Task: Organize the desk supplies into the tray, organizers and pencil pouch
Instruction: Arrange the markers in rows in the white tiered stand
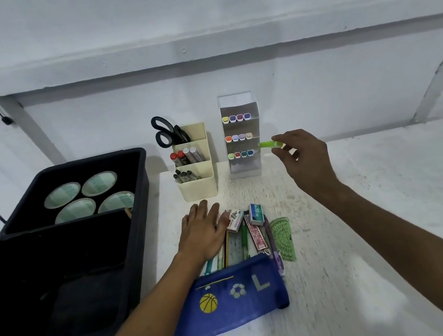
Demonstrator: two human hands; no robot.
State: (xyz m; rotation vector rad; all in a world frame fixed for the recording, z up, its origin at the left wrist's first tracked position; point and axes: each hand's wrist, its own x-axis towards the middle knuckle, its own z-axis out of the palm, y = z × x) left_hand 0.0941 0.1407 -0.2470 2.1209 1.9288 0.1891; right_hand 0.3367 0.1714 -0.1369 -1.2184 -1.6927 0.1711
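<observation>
clear acrylic marker organizer (242, 135) stands at the back of the white desk (366, 202), with three rows of four markers each, caps facing out. the right hand (305, 159) pinches one green marker (268, 144) between thumb and fingertips, its tip just beside the bottom row on the organizer's right side. to the left, touching nothing else, a cream organizer (195, 166) has three stepped compartments: one pair of black scissors (167, 131) in the back, four markers in the middle, about five dark pens in the front. the left hand (203, 231) lies flat and unclenched, palm down, on a loose pile of pens and rulers (235, 249). in that pile sit two small staple boxes (246, 216) and one green protractor (283, 235). one blue pencil pouch (230, 295) lies nearest, overlapping the pile's ends. a black tray (139, 211) on the left holds four tape rolls (88, 196) in its far compartment.
</observation>
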